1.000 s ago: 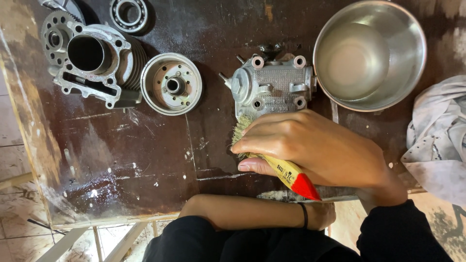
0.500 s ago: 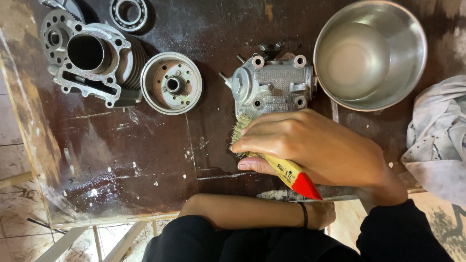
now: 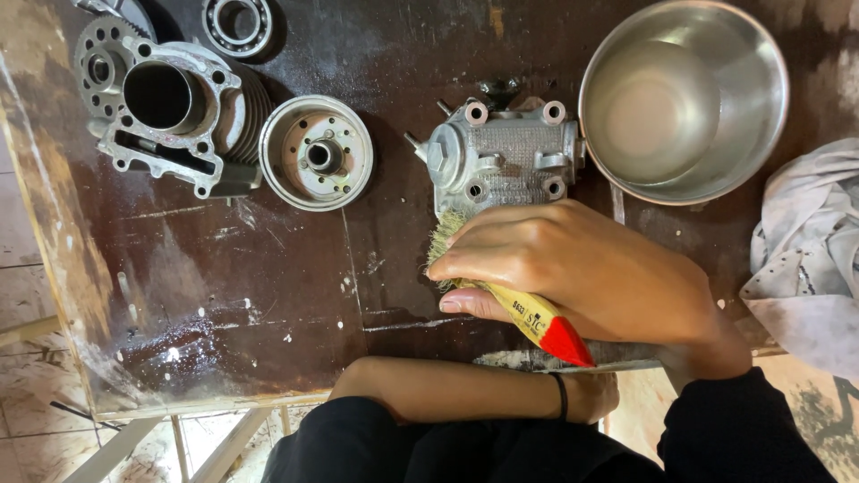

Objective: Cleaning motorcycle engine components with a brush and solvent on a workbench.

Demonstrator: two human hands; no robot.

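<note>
R hand (image 3: 582, 268) is closed round a paintbrush (image 3: 523, 309) w/ yellow handle and red tip; bristles (image 3: 445, 234) press against the near edge of a cast aluminium engine cover (image 3: 506, 156), which sits on the desk (image 3: 268, 268) just above the knuckles. L hand (image 3: 591, 394) is tucked under the desk's near edge, forearm lying across the lap; can't tell if it's open or closed, and it holds nothing visible.

Step in hand, by the look of it: brushing the casting clean, working the near side. Next move prob. calls for turning or steadying the part w/ the free hand to get bristles into the bolt bosses and ribbing.

Just right of the cover, a steel bowl (image 3: 684, 98) w/ cloudy liquid; a stained rag (image 3: 805, 259) further right. To the left, well apart: a round hub-like part (image 3: 316, 152), a finned cylinder block (image 3: 170, 112), a bearing (image 3: 234, 22) at the top edge. Desk surface dark, wet, flecked.
</note>
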